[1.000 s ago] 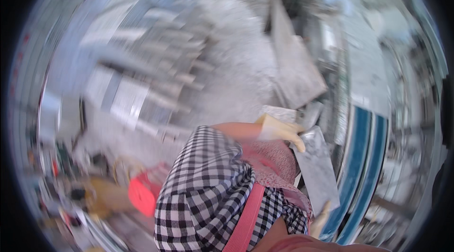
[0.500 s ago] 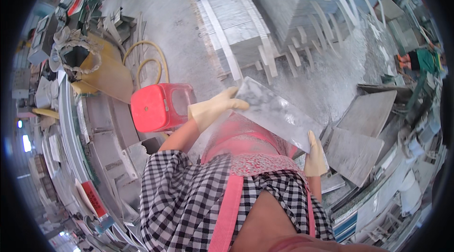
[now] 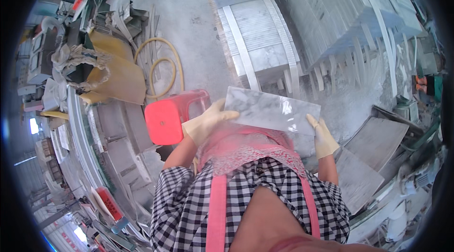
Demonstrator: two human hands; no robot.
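A polished grey-white marble tile (image 3: 272,110), long and rectangular, is held out in front of my waist. My left hand (image 3: 211,118), in a cream rubber glove, grips its left end with the thumb on the upper face. At the opposite end my right hand (image 3: 323,136), gloved the same way, clasps the edge, thumb on top. The fingers under the tile are hidden. Light glares off the tile's right half. Below it hangs my dusty pink apron (image 3: 246,145).
A red plastic stool (image 3: 164,122) lies tipped at my left, near a yellow hose (image 3: 179,70). Ahead stand strapped stacks of marble tiles (image 3: 257,37) and a larger slab stack (image 3: 326,20). Loose grey slabs (image 3: 376,143) lie at the right. A yellowish container (image 3: 120,74) is at the left.
The tile has turned from a steep slant to nearly level, its right end rising. My right hand has moved up with it; both hands keep their hold. The whole view has shifted slightly.
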